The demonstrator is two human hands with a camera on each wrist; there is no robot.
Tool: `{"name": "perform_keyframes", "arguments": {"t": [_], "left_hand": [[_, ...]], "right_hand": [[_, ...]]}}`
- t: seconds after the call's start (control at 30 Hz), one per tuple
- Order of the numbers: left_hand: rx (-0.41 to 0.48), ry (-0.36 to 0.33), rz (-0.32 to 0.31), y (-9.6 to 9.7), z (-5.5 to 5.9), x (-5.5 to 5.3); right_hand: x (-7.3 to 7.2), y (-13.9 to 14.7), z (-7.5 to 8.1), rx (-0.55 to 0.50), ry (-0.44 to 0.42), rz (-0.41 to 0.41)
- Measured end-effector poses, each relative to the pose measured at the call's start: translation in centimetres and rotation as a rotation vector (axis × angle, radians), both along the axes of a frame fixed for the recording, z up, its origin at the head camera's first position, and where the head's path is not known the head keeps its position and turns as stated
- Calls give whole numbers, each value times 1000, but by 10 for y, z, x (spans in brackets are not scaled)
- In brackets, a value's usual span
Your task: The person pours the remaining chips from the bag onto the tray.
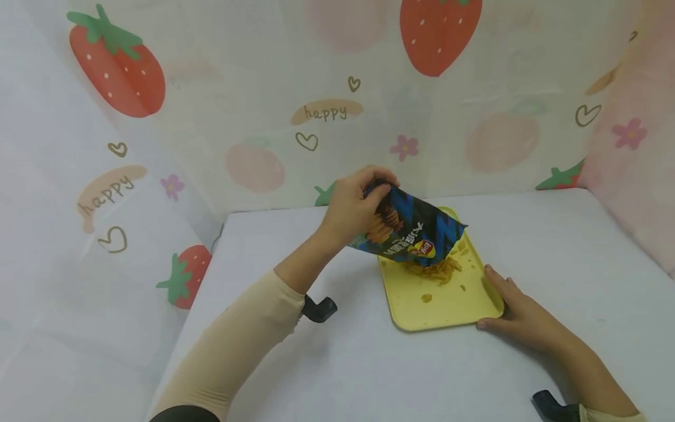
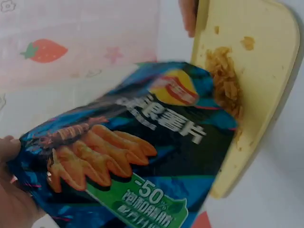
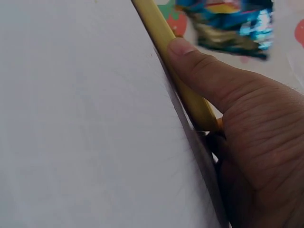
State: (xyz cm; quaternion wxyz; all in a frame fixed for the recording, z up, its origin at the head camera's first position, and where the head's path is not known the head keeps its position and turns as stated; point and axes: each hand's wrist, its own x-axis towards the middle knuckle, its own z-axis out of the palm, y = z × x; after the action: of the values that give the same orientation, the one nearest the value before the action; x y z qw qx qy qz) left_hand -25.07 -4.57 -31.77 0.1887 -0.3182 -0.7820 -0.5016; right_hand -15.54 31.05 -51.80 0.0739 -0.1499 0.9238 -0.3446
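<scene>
My left hand [image 1: 352, 202] grips the closed end of a dark blue bag of potato chips [image 1: 408, 225], its thumb and fingers pinching the foil. The bag tilts down to the right over a yellow tray [image 1: 422, 310], its lower end close above the chips. Broken chips [image 1: 435, 271] lie heaped in the tray under the bag's mouth, with small crumbs scattered about. My right hand [image 1: 522, 313] rests at the tray's near right corner, thumb along the near edge and fingers along the right side. In the right wrist view the thumb [image 3: 204, 69] touches the tray's outer wall.
The tray stands on a white table [image 1: 316, 375]. Behind the table hangs a backdrop [image 1: 253, 76] printed with strawberries and hearts, and a pink one [image 1: 643, 176] rises at the right. Black curved mounts sit at both wrists.
</scene>
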Motion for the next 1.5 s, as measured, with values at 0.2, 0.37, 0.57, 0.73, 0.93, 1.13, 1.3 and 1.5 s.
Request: {"name": "perform_keyframes", "arguments": {"t": [0.2, 0.37, 0.57, 0.73, 0.93, 1.13, 1.3, 1.5], "left_hand": [[88, -24, -12, 3, 7, 1], [139, -37, 16, 2, 6, 3], [211, -39, 4, 4, 1, 5], [205, -24, 7, 5, 3, 5], [209, -67, 32, 8, 4, 8], [242, -88, 47, 12, -6, 10], [228, -79, 66, 7, -10, 13], [270, -119, 81, -4, -11, 12]], "right_hand": [[-1, -2, 1, -7, -2, -3], [1, -2, -2, 7, -24, -7], [2, -1, -3, 4, -17, -4], [2, 0, -2, 2, -19, -5], [0, 2, -1, 8, 2, -11], [0, 2, 2, 2, -8, -10], [-1, 1, 4, 17, 6, -5], [0, -1, 5, 18, -11, -8]]}}
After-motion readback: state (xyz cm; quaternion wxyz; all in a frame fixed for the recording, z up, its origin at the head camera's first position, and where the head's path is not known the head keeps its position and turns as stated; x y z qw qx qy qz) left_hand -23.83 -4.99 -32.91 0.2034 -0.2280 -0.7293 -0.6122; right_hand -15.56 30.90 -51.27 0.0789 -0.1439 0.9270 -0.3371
